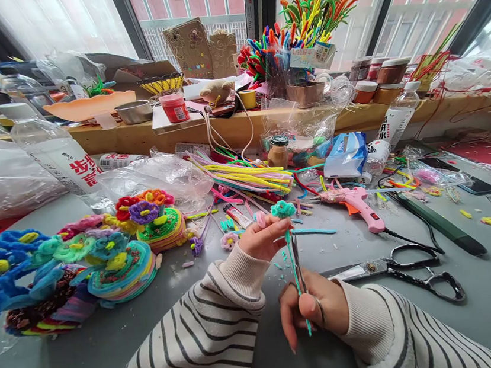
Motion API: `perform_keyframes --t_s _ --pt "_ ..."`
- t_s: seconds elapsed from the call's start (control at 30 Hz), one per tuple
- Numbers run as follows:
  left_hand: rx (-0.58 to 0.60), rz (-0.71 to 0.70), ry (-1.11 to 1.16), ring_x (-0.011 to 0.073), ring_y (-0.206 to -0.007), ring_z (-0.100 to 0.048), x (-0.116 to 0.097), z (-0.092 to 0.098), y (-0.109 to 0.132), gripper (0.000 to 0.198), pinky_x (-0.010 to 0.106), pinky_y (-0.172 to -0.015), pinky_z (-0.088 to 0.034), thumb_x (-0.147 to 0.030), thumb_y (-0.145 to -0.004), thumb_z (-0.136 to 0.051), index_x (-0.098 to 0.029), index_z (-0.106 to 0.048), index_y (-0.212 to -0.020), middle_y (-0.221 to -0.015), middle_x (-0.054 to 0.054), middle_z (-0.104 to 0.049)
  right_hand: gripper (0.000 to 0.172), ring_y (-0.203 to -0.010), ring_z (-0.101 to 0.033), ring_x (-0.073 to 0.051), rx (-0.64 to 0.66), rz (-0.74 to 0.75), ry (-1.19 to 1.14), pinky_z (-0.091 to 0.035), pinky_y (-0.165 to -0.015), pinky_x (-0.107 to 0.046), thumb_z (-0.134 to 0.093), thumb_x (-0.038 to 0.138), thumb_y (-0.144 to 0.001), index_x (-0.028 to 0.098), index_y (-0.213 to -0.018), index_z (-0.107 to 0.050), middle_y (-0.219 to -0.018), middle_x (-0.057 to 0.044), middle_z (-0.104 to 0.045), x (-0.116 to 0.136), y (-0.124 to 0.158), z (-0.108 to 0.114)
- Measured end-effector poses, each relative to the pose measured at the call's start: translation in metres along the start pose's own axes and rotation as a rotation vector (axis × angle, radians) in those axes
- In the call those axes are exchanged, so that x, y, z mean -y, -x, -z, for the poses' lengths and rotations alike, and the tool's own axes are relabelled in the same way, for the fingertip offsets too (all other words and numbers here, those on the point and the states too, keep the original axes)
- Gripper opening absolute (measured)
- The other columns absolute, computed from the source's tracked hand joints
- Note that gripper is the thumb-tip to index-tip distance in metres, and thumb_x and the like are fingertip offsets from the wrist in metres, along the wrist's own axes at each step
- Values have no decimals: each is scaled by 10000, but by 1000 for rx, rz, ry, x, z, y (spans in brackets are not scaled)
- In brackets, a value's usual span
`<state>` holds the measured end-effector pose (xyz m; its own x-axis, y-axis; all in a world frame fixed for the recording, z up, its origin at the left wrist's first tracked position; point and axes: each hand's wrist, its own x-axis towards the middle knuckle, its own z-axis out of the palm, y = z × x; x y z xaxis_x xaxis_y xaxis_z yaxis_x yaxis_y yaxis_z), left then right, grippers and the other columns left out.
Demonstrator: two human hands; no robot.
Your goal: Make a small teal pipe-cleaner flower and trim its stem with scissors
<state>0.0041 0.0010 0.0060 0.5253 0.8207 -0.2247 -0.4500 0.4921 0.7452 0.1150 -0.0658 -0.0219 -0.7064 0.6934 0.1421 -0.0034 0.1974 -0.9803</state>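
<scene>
My left hand is closed in a pinch on a teal pipe cleaner flower, whose thin teal stem hangs down. A bit of pink fuzzy material shows by its fingers. My right hand is closed around the handles of small scissors. The blades point up alongside the stem; whether they touch it I cannot tell. Behind the hands lies a loose teal pipe cleaner, with small teal clippings on the grey table.
At left stand pipe cleaner flower pots. Large black-handled scissors and a pink glue gun with a cord lie at right. A pipe cleaner bundle, a plastic bottle and a wooden ledge are farther back.
</scene>
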Motion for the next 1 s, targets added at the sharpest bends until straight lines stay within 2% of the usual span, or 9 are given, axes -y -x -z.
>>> perform_keyframes --t_s 0.17,0.53,0.8,1.0 --pt "-11 23 -37 50 -520 -467 -1 -3 1 197 192 -545 -345 -245 -399 -739 -148 -573 -441 -528 -24 -532 767 -355 -325 -37 67 2 1 -246 -346 -162 -222 711 -663 55 -518 -593 -393 27 -336 7 -2 1" --pt "-75 20 -28 44 -498 -482 1 -6 1 291 180 -515 -338 -241 -276 -764 -127 -526 -397 -491 -33 -555 757 -343 -326 -38 48 -16 -29 -240 -337 -161 -233 709 -662 56 -517 -588 -375 33 -324 9 -3 2" --pt "-61 -2 -26 45 -491 -466 4 -4 0 278 191 -517 -336 -227 -298 -763 -132 -528 -412 -471 -41 -519 727 -310 -300 -32 32 -5 -87 -230 -313 -162 -276 673 -688 50 -513 -606 -334 40 -304 2 -3 1" --pt "-29 -16 -52 43 -490 -423 3 -4 0 239 199 -498 -303 -208 -375 -745 -132 -524 -426 -476 -40 -476 739 -292 -289 -28 62 -67 -83 -221 -304 -158 -246 666 -704 52 -528 -619 -322 46 -288 -6 -3 0"
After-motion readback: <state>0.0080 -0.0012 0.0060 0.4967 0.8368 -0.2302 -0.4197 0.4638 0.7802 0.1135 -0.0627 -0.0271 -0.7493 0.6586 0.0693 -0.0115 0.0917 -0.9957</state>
